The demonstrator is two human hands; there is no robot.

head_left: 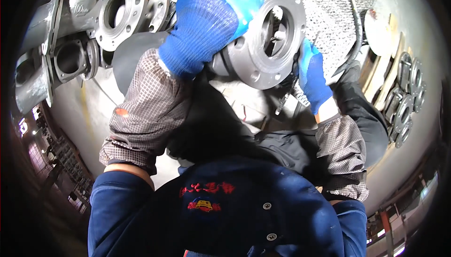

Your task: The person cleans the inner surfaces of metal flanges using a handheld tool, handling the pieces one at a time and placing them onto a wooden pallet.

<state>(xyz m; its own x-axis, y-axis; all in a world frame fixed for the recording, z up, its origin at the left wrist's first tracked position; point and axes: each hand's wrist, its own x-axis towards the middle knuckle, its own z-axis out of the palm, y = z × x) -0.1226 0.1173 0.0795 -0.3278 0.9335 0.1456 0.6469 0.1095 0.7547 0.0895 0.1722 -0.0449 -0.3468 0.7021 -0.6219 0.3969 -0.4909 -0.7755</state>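
In front of me a grey metal valve body (275,66) faces up with its round flange, bolt holes around its rim and a wide bore in the middle. Through the bore some inner metal parts show. My left hand (206,19), in a blue knitted glove with a lighter blue coating, grips the flange's upper left, its thumb lying over the face. At the flange's right edge my right hand (312,71), gloved alike, is closed against the rim. Its fingertips are partly hidden there. Both forearms wear checked sleeve covers.
Several grey flanged castings (120,12) are stacked at the left. A silvery textured sheet (326,17) covers the area behind the valve, with a dark hose (355,22) along it. Wooden strips (387,71) and several flange discs (404,111) lie on the floor at right.
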